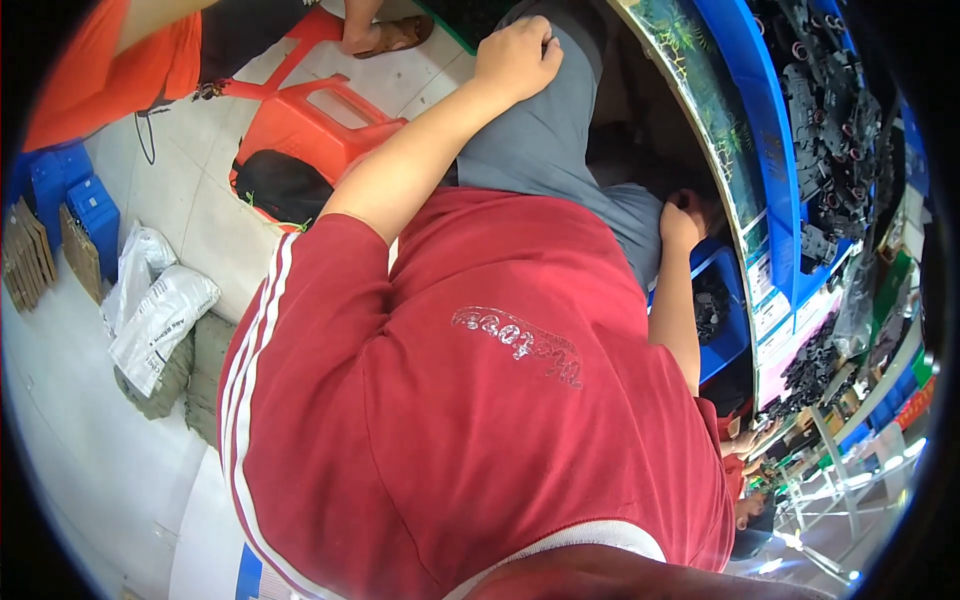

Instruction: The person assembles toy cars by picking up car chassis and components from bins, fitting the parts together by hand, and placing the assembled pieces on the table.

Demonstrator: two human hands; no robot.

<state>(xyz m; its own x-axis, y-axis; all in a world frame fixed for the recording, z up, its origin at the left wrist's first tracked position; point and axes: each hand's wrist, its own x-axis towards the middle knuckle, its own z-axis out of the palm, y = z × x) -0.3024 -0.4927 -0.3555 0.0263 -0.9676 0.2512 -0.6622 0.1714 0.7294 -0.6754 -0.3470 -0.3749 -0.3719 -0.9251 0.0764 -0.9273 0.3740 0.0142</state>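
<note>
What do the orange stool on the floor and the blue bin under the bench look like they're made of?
The orange moulded stool looks like plastic: smooth, uniform colour, rounded edges, slight sheen. The blue open bin near the right hand also looks like rigid plastic, glossy and evenly coloured, though it is partly hidden.

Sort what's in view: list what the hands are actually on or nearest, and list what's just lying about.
In hand or nearest:
- left hand, fist resting on the grey-trousered knee
- right hand, closed at the thigh beside the blue bin of black parts

Lying about:
- orange plastic stool
- white plastic bags
- blue crates
- black parts on the bench
</note>
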